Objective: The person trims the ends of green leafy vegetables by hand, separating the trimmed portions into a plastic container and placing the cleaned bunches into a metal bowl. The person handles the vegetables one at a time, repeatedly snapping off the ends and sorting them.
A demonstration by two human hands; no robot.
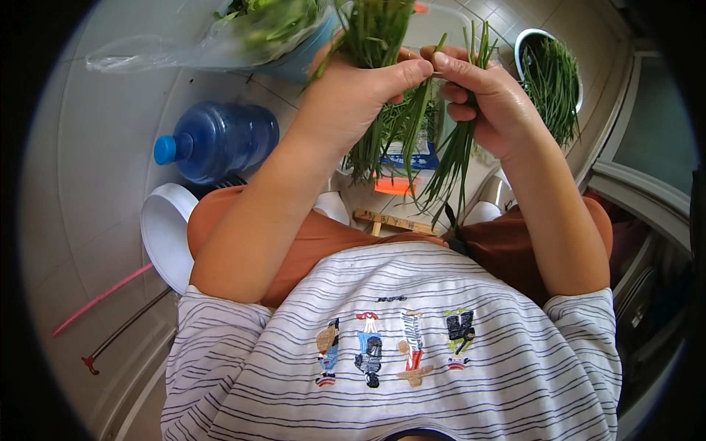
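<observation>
A thick bunch of garlic chives (pixel 378 41) is gripped in my left hand (pixel 358 91), its leaves hanging down below the palm. My right hand (pixel 493 99) holds a thinner bunch of chives (pixel 458 151), with leaf ends dangling toward my lap. Both thumbs and forefingers come together between the bunches, pinching at a few strands. Beneath my hands lie more loose greens (pixel 405 118) on a blue and white plastic bag (pixel 416 157), in a clear plastic box with orange latches (pixel 394 186), partly hidden by the hanging leaves.
At the right stands a white-rimmed basin (pixel 518 47) filled with chives (pixel 551 88). Leafy greens in a clear plastic bag (pixel 276 27) rest on a blue bucket (pixel 298 63) at upper left. A blue water jug (pixel 220 140) lies by a white basin (pixel 168 237). A wooden stool (pixel 394 221) is below.
</observation>
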